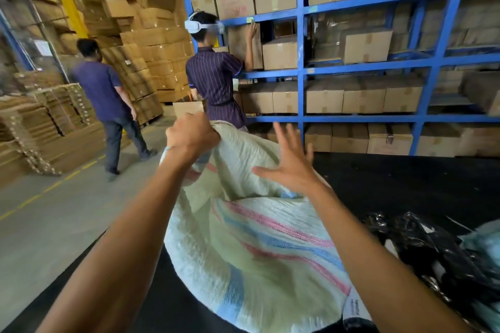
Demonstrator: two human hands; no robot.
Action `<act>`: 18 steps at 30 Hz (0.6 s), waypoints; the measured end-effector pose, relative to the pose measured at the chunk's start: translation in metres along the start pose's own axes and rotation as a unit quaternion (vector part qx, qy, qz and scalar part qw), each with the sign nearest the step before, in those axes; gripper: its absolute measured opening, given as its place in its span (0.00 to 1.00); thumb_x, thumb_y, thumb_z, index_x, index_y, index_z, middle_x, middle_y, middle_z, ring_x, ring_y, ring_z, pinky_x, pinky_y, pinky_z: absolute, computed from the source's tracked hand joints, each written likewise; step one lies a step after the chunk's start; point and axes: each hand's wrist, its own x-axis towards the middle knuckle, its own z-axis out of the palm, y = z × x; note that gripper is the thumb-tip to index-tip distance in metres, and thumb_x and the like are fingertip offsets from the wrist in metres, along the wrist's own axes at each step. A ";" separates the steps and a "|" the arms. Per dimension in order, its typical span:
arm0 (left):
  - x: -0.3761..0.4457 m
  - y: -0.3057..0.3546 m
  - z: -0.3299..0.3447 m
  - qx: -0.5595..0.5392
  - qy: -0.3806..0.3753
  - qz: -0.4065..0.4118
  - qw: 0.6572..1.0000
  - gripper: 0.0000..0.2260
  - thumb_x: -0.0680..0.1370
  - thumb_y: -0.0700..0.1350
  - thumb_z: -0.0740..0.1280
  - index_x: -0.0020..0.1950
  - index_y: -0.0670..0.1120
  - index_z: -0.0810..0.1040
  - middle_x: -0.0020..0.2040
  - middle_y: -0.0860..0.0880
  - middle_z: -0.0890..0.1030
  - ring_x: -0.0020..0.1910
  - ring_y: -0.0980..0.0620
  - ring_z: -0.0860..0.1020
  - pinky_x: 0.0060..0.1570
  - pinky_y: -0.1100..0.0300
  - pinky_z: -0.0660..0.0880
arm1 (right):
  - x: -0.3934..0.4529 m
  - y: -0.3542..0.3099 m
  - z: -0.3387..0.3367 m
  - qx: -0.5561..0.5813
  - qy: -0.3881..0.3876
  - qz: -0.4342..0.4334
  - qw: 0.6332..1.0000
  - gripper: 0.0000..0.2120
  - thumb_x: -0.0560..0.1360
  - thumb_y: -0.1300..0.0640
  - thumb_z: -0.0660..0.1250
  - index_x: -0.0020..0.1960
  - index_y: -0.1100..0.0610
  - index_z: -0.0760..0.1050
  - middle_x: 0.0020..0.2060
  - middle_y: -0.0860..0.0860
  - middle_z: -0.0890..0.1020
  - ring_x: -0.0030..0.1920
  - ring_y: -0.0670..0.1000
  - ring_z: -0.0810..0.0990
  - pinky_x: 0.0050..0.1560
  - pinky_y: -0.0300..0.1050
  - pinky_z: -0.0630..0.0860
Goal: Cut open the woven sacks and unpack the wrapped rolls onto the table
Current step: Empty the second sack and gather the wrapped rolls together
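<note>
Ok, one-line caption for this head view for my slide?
Left hand grips the woven sack by its top while the open right hand reaches toward it.

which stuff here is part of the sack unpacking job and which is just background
Job:
woven sack, gripped at its top by the left hand
right hand, open over the sack
black-wrapped rolls
black table

Background:
blue shelving with cardboard boxes
stacked cartons
two other people
</note>
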 end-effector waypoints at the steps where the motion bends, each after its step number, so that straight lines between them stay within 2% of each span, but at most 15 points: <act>1: -0.003 0.010 -0.001 -0.016 -0.011 0.021 1.000 0.12 0.74 0.43 0.62 0.54 0.40 0.78 0.51 0.39 0.79 0.49 0.37 0.79 0.48 0.47 0.75 | -0.001 -0.014 0.011 -0.017 0.026 -0.022 0.999 0.61 0.62 0.26 0.69 0.79 0.42 0.34 0.80 0.51 0.39 0.79 0.54 0.38 0.73 0.64 0.34; 2: -0.003 0.018 -0.004 -0.035 -0.022 0.047 0.998 0.09 0.73 0.42 0.62 0.48 0.40 0.77 0.48 0.40 0.79 0.44 0.39 0.77 0.45 0.49 0.74 | -0.002 -0.023 0.022 -0.037 0.051 -0.018 0.998 0.62 0.60 0.24 0.68 0.79 0.43 0.35 0.81 0.52 0.45 0.80 0.53 0.44 0.74 0.64 0.36; 3: -0.001 0.021 -0.008 -0.050 -0.032 0.073 0.996 0.05 0.72 0.41 0.62 0.43 0.40 0.75 0.45 0.40 0.80 0.40 0.41 0.75 0.41 0.52 0.73 | -0.004 -0.023 0.033 -0.047 0.066 0.003 0.997 0.60 0.61 0.27 0.70 0.79 0.43 0.38 0.80 0.52 0.56 0.79 0.52 0.55 0.75 0.63 0.40; 5: 0.007 0.015 -0.020 -0.056 -0.045 0.101 0.992 0.04 0.72 0.40 0.63 0.40 0.40 0.75 0.40 0.41 0.80 0.35 0.45 0.74 0.35 0.55 0.69 | -0.011 -0.006 0.046 -0.077 0.067 0.043 0.994 0.43 0.68 0.42 0.73 0.77 0.45 0.57 0.65 0.51 0.79 0.67 0.52 0.75 0.75 0.57 0.54; 6: 0.010 0.006 -0.023 -0.046 -0.053 0.107 0.992 0.05 0.74 0.41 0.66 0.42 0.40 0.77 0.40 0.42 0.80 0.35 0.46 0.74 0.35 0.56 0.68 | -0.015 0.005 0.045 -0.091 0.064 0.063 0.992 0.30 0.70 0.48 0.71 0.71 0.46 0.67 0.56 0.51 0.84 0.61 0.54 0.80 0.70 0.53 0.64; 7: 0.012 -0.005 -0.024 -0.028 -0.053 0.112 0.992 0.07 0.74 0.44 0.68 0.47 0.41 0.80 0.42 0.43 0.81 0.37 0.47 0.75 0.36 0.54 0.69 | -0.019 0.013 0.039 -0.086 0.048 0.092 0.991 0.20 0.72 0.52 0.69 0.63 0.46 0.75 0.50 0.52 0.85 0.55 0.57 0.82 0.61 0.51 0.71; 9: 0.011 -0.028 -0.018 0.011 -0.029 0.093 0.995 0.14 0.73 0.53 0.73 0.56 0.48 0.83 0.51 0.42 0.83 0.44 0.43 0.79 0.45 0.50 0.75 | -0.017 0.017 0.020 0.018 -0.047 0.153 0.987 0.10 0.72 0.58 0.65 0.50 0.51 0.80 0.42 0.54 0.82 0.46 0.57 0.81 0.46 0.46 0.74; 11: 0.008 -0.041 -0.002 0.103 -0.008 0.078 0.992 0.25 0.71 0.58 0.73 0.67 0.54 0.77 0.61 0.42 0.79 0.60 0.40 0.78 0.62 0.46 0.69 | -0.009 0.008 0.002 0.126 -0.124 0.194 0.965 0.05 0.70 0.65 0.62 0.37 0.58 0.75 0.34 0.54 0.76 0.38 0.54 0.77 0.36 0.43 0.69; 12: 0.003 -0.041 0.004 0.162 -0.005 0.112 0.980 0.34 0.70 0.60 0.73 0.74 0.55 0.68 0.69 0.41 0.73 0.69 0.41 0.71 0.71 0.41 0.60 | -0.004 0.002 -0.005 0.144 -0.131 0.203 0.960 0.07 0.69 0.67 0.62 0.34 0.59 0.70 0.32 0.54 0.73 0.35 0.54 0.74 0.34 0.42 0.66; 13: -0.002 -0.037 0.012 0.196 -0.002 0.165 0.967 0.45 0.68 0.63 0.74 0.80 0.55 0.56 0.76 0.40 0.64 0.76 0.41 0.63 0.75 0.36 0.46 | -0.002 -0.003 -0.009 0.150 -0.132 0.204 0.958 0.07 0.68 0.68 0.61 0.33 0.60 0.68 0.30 0.54 0.71 0.33 0.53 0.72 0.32 0.42 0.64; 14: -0.010 -0.029 0.021 0.204 0.016 0.234 0.950 0.55 0.64 0.66 0.74 0.81 0.54 0.45 0.79 0.39 0.55 0.79 0.42 0.55 0.72 0.33 0.35 | -0.001 -0.008 -0.014 0.158 -0.132 0.195 0.959 0.05 0.66 0.67 0.62 0.34 0.60 0.67 0.31 0.54 0.70 0.33 0.52 0.71 0.33 0.43 0.63; 15: -0.020 -0.016 0.027 0.206 0.033 0.297 0.932 0.60 0.62 0.68 0.74 0.81 0.54 0.40 0.81 0.41 0.52 0.80 0.42 0.52 0.71 0.33 0.32 | -0.002 -0.012 -0.016 0.180 -0.140 0.183 0.956 0.04 0.64 0.66 0.62 0.38 0.60 0.69 0.33 0.55 0.70 0.34 0.52 0.71 0.34 0.44 0.64; 16: -0.030 -0.003 0.034 0.207 0.037 0.344 0.915 0.59 0.62 0.69 0.73 0.81 0.55 0.41 0.80 0.43 0.57 0.79 0.43 0.57 0.72 0.33 0.36 | -0.003 -0.016 -0.018 0.192 -0.149 0.165 0.956 0.07 0.64 0.66 0.63 0.42 0.60 0.71 0.35 0.55 0.72 0.36 0.53 0.73 0.36 0.44 0.65; 17: -0.038 0.009 0.039 0.201 0.028 0.367 0.908 0.53 0.64 0.68 0.73 0.81 0.55 0.48 0.77 0.46 0.65 0.75 0.45 0.65 0.74 0.35 0.45 | -0.005 -0.020 -0.019 0.194 -0.155 0.135 0.959 0.10 0.66 0.65 0.65 0.47 0.59 0.73 0.38 0.54 0.75 0.39 0.53 0.75 0.38 0.44 0.69; 18: -0.041 0.017 0.042 0.185 0.005 0.359 0.915 0.43 0.68 0.65 0.72 0.78 0.55 0.58 0.71 0.47 0.73 0.69 0.45 0.72 0.72 0.40 0.55 | -0.006 -0.024 -0.018 0.179 -0.148 0.090 0.968 0.12 0.68 0.63 0.66 0.51 0.58 0.75 0.43 0.52 0.79 0.43 0.52 0.78 0.43 0.46 0.74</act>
